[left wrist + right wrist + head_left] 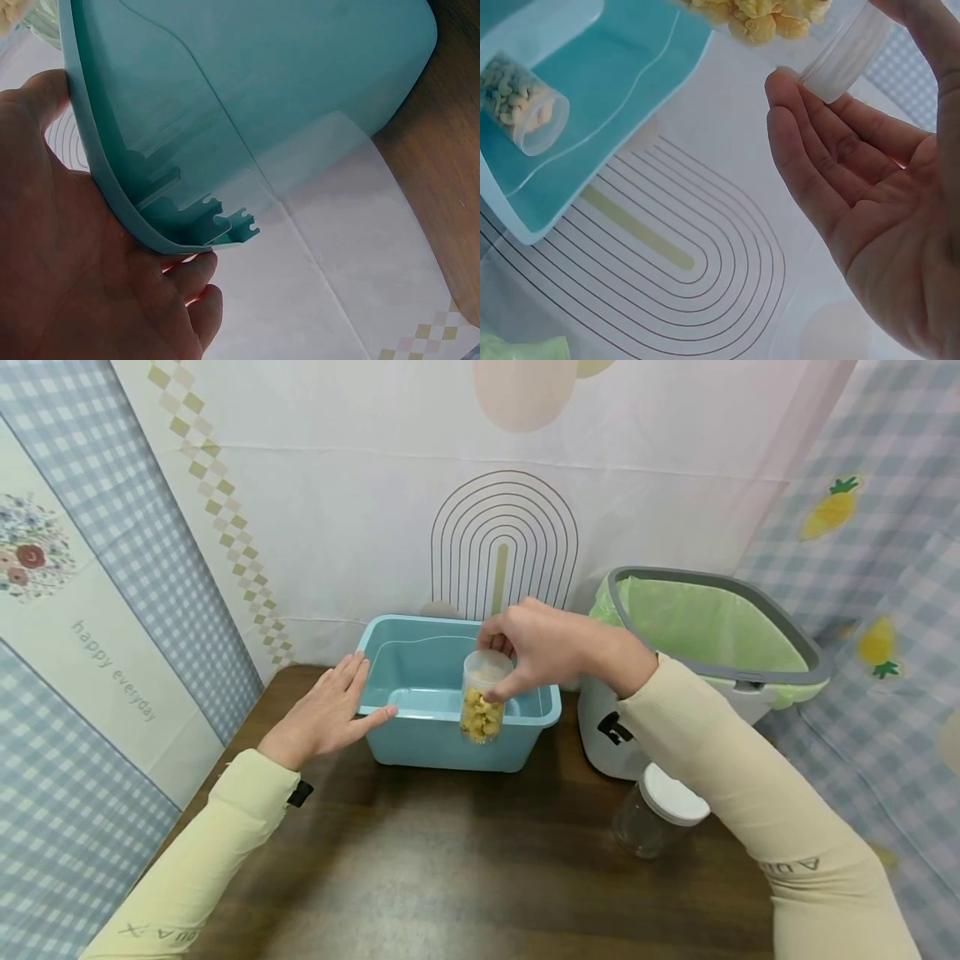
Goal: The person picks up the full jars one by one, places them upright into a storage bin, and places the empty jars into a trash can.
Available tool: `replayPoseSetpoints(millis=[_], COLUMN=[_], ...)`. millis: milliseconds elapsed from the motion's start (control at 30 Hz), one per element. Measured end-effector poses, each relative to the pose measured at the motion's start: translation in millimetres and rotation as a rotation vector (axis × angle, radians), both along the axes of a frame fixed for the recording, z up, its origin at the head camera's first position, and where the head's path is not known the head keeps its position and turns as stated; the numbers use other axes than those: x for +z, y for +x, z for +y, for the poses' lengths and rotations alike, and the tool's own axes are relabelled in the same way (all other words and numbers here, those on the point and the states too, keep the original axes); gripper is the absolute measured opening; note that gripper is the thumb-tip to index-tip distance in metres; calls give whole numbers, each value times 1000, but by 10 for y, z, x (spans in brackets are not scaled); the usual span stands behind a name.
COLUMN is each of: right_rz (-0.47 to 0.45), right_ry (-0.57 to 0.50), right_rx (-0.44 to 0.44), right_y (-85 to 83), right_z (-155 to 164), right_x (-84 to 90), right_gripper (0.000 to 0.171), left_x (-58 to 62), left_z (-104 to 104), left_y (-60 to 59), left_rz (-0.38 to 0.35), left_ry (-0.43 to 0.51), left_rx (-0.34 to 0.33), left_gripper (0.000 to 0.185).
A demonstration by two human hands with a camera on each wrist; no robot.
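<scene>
Clear plastic jar with yellow snacks hangs over the blue tub on the table, its lid end pinched by right hand fingers. Left hand fingers lie straight against the tub's rim.

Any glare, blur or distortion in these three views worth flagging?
Head view: even light, sharp, but wide-angle bending at the edges; the right hand holding the jar of yellow pieces reads clearly, with a soft sheen on the table. Left wrist view: the left hand is close and soft-focused against the blue bin. Right wrist view: bright, washed-out backdrop; jar cropped at the top.
</scene>
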State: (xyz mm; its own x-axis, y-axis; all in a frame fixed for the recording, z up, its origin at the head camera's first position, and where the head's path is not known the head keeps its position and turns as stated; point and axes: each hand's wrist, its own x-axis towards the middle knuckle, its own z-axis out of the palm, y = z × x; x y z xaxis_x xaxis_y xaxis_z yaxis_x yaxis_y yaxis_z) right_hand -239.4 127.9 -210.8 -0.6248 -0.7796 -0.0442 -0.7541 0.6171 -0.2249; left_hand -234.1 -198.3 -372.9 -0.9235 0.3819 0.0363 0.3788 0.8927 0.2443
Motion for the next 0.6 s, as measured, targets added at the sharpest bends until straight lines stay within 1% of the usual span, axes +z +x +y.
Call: replayPoseSetpoints(millis=[133, 333, 600], right_rz=[23, 5, 32], right_ry=[-8, -8, 8], right_rx=[-21, -78, -87], right_y=[-116, -277, -477], right_z=[-17, -82, -174], right_x=[23, 26, -41], right_gripper=[44, 46, 44], left_x=[1, -2, -4], left_z=[6, 10, 14], left_y=[1, 1, 7], left_rz=[-1, -4, 1], left_ry=[-6, -1, -3], left_rx=[6, 6, 4], left_gripper=[100, 100, 99])
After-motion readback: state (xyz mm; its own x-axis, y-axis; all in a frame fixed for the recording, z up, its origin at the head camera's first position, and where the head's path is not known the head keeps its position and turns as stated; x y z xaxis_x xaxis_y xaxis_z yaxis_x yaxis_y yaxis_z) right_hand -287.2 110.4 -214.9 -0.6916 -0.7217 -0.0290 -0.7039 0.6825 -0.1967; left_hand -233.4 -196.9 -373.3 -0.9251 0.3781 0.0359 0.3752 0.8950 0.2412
